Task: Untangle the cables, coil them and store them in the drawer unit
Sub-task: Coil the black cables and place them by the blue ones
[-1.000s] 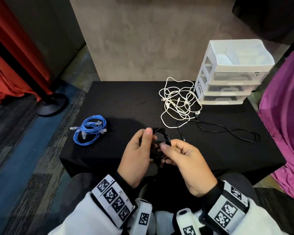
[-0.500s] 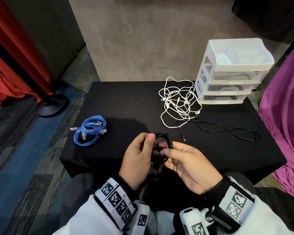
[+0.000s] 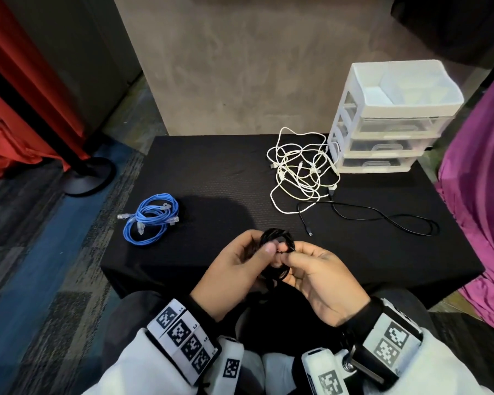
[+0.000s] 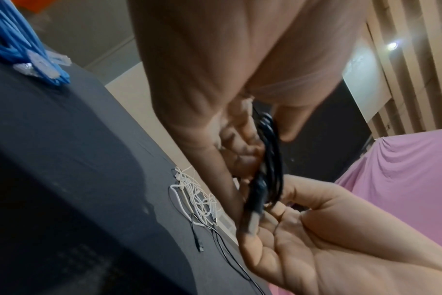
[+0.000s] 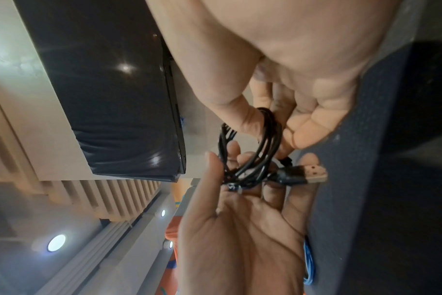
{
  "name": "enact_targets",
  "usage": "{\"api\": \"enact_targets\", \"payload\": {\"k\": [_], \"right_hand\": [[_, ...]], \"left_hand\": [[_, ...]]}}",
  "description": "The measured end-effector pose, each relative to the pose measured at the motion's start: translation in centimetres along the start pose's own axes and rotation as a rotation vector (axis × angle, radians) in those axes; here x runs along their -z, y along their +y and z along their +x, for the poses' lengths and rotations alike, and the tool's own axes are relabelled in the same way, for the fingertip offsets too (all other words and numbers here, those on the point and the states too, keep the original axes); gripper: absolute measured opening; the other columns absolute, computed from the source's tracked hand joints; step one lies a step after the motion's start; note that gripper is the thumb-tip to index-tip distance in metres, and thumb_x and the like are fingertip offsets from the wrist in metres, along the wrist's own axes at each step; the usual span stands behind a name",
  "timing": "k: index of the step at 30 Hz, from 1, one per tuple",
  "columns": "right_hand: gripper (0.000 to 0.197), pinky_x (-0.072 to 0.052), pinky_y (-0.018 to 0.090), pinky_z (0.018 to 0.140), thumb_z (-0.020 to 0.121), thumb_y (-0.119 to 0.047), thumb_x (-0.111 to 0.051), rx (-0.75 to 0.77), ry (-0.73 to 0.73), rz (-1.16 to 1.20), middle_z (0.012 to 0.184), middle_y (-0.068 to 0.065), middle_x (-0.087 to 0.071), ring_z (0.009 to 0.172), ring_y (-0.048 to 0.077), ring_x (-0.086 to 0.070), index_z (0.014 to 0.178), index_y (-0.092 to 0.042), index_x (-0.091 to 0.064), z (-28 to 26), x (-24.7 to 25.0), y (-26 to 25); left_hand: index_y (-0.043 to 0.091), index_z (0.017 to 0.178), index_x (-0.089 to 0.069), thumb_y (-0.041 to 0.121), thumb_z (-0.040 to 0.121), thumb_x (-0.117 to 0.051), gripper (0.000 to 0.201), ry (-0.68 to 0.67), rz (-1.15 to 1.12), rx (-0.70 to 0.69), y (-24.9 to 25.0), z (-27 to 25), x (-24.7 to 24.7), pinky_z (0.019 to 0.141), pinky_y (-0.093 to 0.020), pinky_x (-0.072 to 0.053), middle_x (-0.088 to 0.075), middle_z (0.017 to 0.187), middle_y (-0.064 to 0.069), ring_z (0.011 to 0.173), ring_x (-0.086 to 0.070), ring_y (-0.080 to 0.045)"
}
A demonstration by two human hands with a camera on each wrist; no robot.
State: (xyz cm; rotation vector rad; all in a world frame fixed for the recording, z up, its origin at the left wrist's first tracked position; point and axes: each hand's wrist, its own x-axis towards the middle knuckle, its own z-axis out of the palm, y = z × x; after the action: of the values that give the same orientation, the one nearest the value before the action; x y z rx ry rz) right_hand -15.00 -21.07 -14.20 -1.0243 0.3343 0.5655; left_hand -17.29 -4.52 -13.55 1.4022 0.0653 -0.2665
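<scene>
A small coil of black cable point(image 3: 277, 240) point(image 4: 270, 159) point(image 5: 255, 151) hangs between both hands above the table's near edge. My left hand point(image 3: 240, 263) grips the coil with thumb and curled fingers. My right hand point(image 3: 305, 266) pinches the same coil from the other side, and the cable's USB plug point(image 5: 305, 174) sticks out by the fingers. A coiled blue cable point(image 3: 151, 222) lies on the table's left. A tangle of white cables point(image 3: 303, 172) lies beside the white drawer unit point(image 3: 388, 121), whose drawers are closed. A loose black cable point(image 3: 382, 218) trails to the right.
The table point(image 3: 211, 178) has a black cover. A purple cloth point(image 3: 479, 195) hangs at the right, and a red curtain point(image 3: 17, 95) with a black stand base point(image 3: 89, 178) is on the floor at the left.
Both hands have closed in on the black coil and the right thumb now pinches it; the coil sits slightly lower and nearer to me. Other cables are unmoved.
</scene>
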Motion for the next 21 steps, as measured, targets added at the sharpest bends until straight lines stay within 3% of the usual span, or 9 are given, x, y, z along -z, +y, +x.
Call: {"api": "enact_targets", "payload": {"k": [4,7,11,14,17,21], "right_hand": [[0.018,-0.06,0.027,0.061,0.098,0.002,-0.06,0.0,0.024,0.009,0.086,0.017,-0.072,0.066,0.017,-0.069,0.102,-0.002,-0.076,0.1,0.2,-0.1],[0.016,-0.054,0.027,0.072,0.098,-0.003,-0.061,0.013,0.023,-0.005,0.09,0.014,-0.073,0.075,0.016,-0.068,0.107,-0.003,-0.074,0.0,0.4,-0.2],[0.028,-0.052,0.03,0.075,0.094,-0.004,-0.065,0.032,-0.002,0.117,0.099,0.016,-0.073,0.082,0.019,-0.069,0.121,0.001,-0.068,-0.1,0.4,-0.2],[0.015,-0.053,0.033,0.079,0.095,-0.003,-0.063,0.047,-0.004,0.172,0.096,0.016,-0.073,0.082,0.02,-0.069,0.107,-0.004,-0.073,-0.3,0.2,0.0],[0.019,-0.053,0.038,0.084,0.096,0.001,-0.059,0.071,-0.007,0.239,0.087,0.014,-0.071,0.08,0.022,-0.068,0.09,-0.006,-0.076,-0.6,-0.1,0.4],[0.016,-0.054,0.04,0.083,0.093,-0.002,-0.059,0.075,-0.121,0.215,0.093,0.015,-0.069,0.083,0.022,-0.067,0.099,-0.005,-0.074,-1.1,0.4,0.0]], "left_hand": [[0.01,0.123,-0.062,0.018,0.097,-0.066,0.028,-0.107,0.018,0.001,0.0,-0.5,0.8,0.084,-0.046,-0.056,-0.067,0.107,-0.009,0.098,-0.063,-0.02],[0.004,0.126,-0.061,0.009,0.101,-0.061,0.025,-0.036,-0.041,-0.001,0.1,-0.3,1.2,0.071,-0.035,-0.061,-0.07,0.106,-0.01,0.094,-0.068,-0.019],[0.001,0.12,-0.062,0.01,0.101,-0.06,0.022,0.088,-0.109,0.021,-0.6,0.0,1.4,0.064,-0.042,-0.063,-0.066,0.101,-0.017,0.083,-0.066,-0.024],[-0.001,0.119,-0.059,0.012,0.103,-0.056,0.02,0.081,-0.13,0.06,-0.8,0.1,1.0,0.065,-0.046,-0.063,-0.066,0.098,-0.015,0.078,-0.067,-0.021],[0.005,0.114,-0.057,0.014,0.105,-0.053,0.013,-0.006,-0.11,0.127,-0.6,0.1,1.0,0.075,-0.053,-0.061,-0.065,0.098,-0.012,0.083,-0.067,-0.023],[0.009,0.109,-0.059,0.018,0.105,-0.056,0.011,-0.048,-0.128,0.184,-0.1,0.3,1.6,0.081,-0.056,-0.058,-0.062,0.103,-0.02,0.096,-0.061,-0.035]]}}
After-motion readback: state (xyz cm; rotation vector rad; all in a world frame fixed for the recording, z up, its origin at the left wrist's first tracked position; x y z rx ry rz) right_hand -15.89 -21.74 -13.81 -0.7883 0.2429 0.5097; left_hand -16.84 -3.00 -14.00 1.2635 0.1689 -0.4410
